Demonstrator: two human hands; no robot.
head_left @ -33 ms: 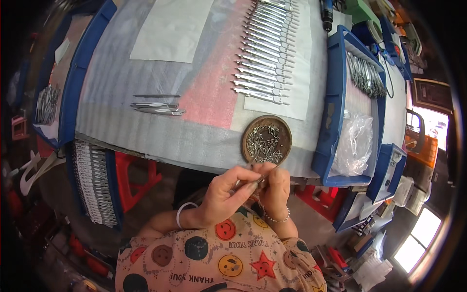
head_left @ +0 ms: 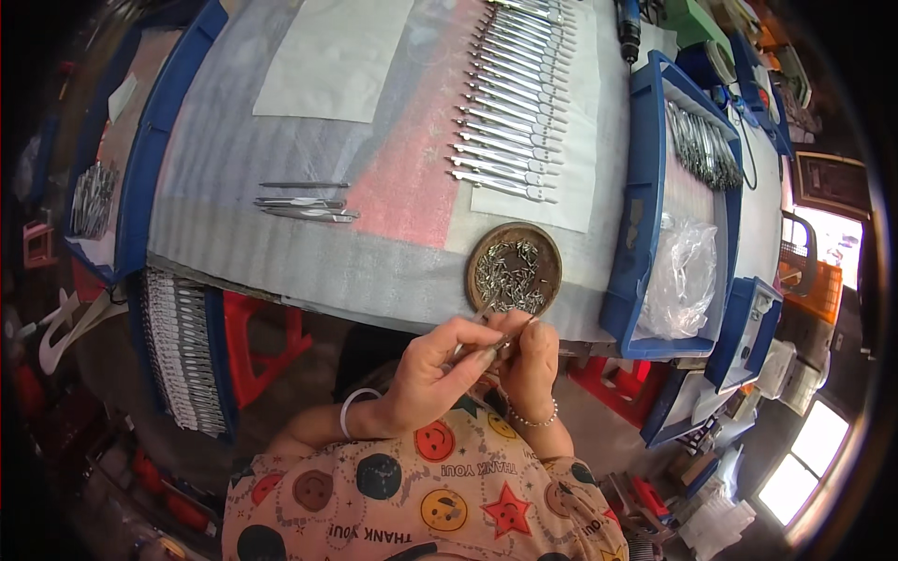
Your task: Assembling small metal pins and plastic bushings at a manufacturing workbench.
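Note:
My left hand (head_left: pixel 438 372) and my right hand (head_left: pixel 529 372) meet in front of my chest, just off the near edge of the table. Between their pinched fingertips is a slim metal piece (head_left: pixel 506 342), mostly covered by the fingers, so its full shape is hidden. Right beyond my fingertips stands a round brown bowl (head_left: pixel 474 265) holding many small shiny metal pins (head_left: pixel 510 274). Farther off, slim silver tools that look like drawing compasses (head_left: pixel 510 140) lie side by side in a long row. Several loose slim metal parts (head_left: pixel 304 208) rest to the left.
On the right, a blue tray (head_left: pixel 639 210) holds metal parts and a clear plastic bag (head_left: pixel 680 276). Another blue bin (head_left: pixel 150 159) stands at the left. White paper (head_left: pixel 327 61) lies on the table; a power screwdriver (head_left: pixel 629 33) is at the far right. Red stools (head_left: pixel 257 341) stand below.

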